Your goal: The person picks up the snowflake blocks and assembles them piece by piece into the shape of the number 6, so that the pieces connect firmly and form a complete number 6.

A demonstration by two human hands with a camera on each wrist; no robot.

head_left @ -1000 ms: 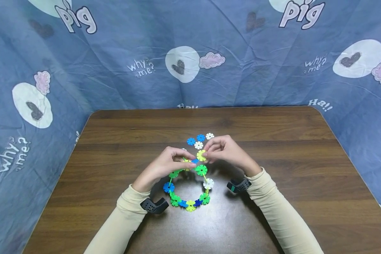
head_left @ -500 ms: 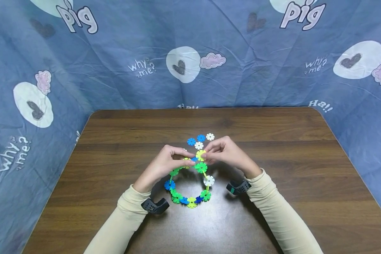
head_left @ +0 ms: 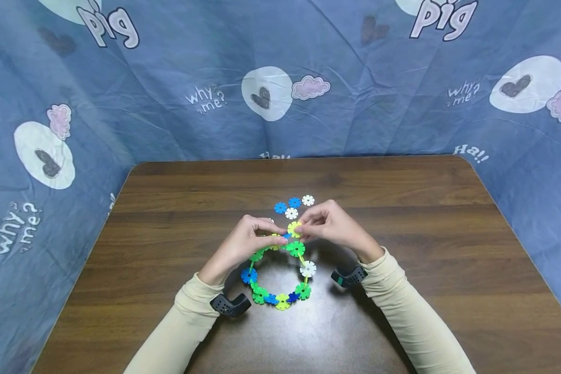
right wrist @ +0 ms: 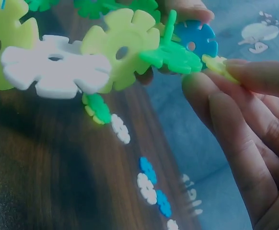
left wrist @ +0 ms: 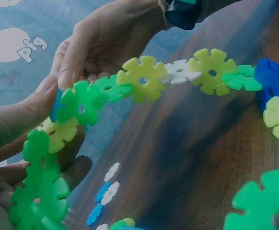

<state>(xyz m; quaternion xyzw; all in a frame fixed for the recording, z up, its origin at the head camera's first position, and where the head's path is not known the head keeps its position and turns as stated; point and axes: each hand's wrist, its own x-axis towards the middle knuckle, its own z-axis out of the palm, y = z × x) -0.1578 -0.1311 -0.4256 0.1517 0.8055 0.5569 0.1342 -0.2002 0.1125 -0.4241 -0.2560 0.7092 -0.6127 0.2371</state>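
A ring of interlocking flower-shaped plastic discs (head_left: 282, 303), in green, yellow, blue and white, hangs between the two hands. My left hand (head_left: 240, 244) grips it at the far side, with thumb and fingers on a blue disc (right wrist: 205, 37). Thumb and fingers of my right hand (head_left: 336, 228) pinch a loose-looking yellow disc (head_left: 293, 229) by its edge. In the right wrist view that yellow disc (right wrist: 221, 68) meets the blue disc's rim; whether their slots interlock, I cannot tell. The left wrist view shows the ring's green disc (left wrist: 82, 106) beside the left thumb, the pinched yellow one being hidden there.
Beyond the hands on the wooden table (head_left: 402, 197) lie several loose discs, among them a blue disc (head_left: 280, 208) and a white disc (head_left: 291, 213). A green disc (right wrist: 97, 106) and a yellow one lie partly overlapped near them. A patterned blue cloth (head_left: 378, 104) hangs behind.
The yellow disc in my right hand has shifted slightly left, toward the blue disc. The ring's near side rose a little, then sank again. Both hands keep their hold.
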